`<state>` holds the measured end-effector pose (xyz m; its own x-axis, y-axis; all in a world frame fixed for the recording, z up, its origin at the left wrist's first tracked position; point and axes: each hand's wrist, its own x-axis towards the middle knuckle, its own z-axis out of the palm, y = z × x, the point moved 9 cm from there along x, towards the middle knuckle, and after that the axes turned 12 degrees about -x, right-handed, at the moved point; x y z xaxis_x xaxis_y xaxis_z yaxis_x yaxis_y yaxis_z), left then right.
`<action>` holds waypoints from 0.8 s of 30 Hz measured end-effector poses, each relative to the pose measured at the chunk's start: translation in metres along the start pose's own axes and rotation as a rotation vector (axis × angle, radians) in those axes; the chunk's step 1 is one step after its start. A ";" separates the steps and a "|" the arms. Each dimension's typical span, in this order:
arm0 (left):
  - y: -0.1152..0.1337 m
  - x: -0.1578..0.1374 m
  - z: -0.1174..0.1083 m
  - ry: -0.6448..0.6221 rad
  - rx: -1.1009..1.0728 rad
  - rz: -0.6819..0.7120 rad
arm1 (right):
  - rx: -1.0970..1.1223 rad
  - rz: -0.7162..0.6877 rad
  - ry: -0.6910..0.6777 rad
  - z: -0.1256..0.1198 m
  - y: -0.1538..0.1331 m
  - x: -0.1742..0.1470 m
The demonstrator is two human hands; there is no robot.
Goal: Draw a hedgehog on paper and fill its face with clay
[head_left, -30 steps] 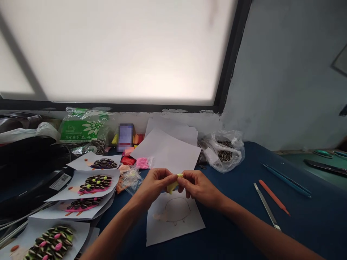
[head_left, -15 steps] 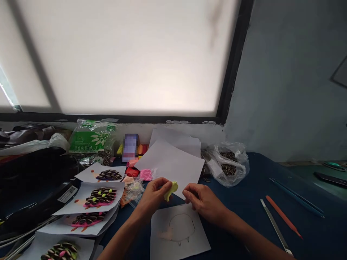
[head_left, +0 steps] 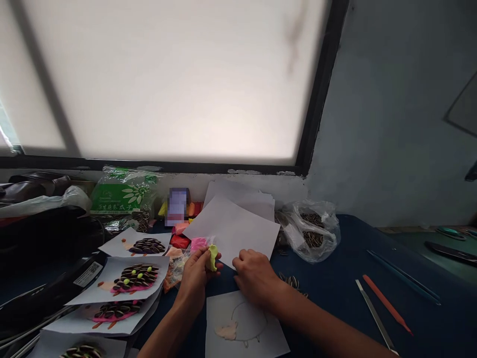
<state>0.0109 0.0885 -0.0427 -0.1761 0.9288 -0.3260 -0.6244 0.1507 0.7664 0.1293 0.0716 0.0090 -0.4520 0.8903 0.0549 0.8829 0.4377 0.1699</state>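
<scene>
A flattened, torn-edged piece of yellow-green modelling clay (head_left: 212,257) is pinched between the thumb and fingers of my left hand (head_left: 196,278). My right hand (head_left: 255,276) hovers over the top edge of a drawing sheet (head_left: 223,303), fingers curled together; what they hold, if anything, is hidden. Pencilled on that sheet is a rounded hedgehog outline with small feet. Its snout (head_left: 227,330) is covered in pale peach clay. Part of the outline lies behind my right hand and forearm. Loose sunflower seeds (head_left: 290,282) lie beside my right wrist.
Finished seed-and-clay hedgehog pictures (head_left: 78,293) overlap at the left. Behind are clay packets (head_left: 181,242), blank paper (head_left: 238,228), a green seed bag (head_left: 119,194) and a clear bag of seeds (head_left: 313,233). Rightward lie an orange tool (head_left: 387,304), a metal blade (head_left: 374,313) and blue tweezers (head_left: 404,278).
My left hand has moved left with the clay, turning it. My right hand has shifted left and turned palm-down, its fingers curling in. The loose seeds by my right wrist now show.
</scene>
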 end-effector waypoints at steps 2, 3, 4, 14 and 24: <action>-0.004 0.000 0.000 -0.006 -0.005 -0.015 | -0.064 -0.043 -0.048 0.004 -0.010 0.007; -0.005 0.001 0.000 -0.014 -0.010 -0.017 | -0.089 -0.059 -0.069 0.005 -0.012 0.009; -0.006 0.002 0.001 -0.025 -0.015 -0.014 | -0.110 -0.070 -0.086 0.005 -0.013 0.011; -0.006 0.004 -0.003 -0.028 -0.049 0.049 | -0.172 -0.063 -0.061 0.010 -0.014 0.017; -0.005 0.000 -0.003 0.023 -0.040 -0.012 | -0.133 0.291 0.104 -0.026 0.059 0.008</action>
<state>0.0114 0.0871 -0.0480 -0.1850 0.9191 -0.3480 -0.6563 0.1480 0.7398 0.1745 0.1015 0.0452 -0.2000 0.9549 0.2193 0.9557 0.1408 0.2584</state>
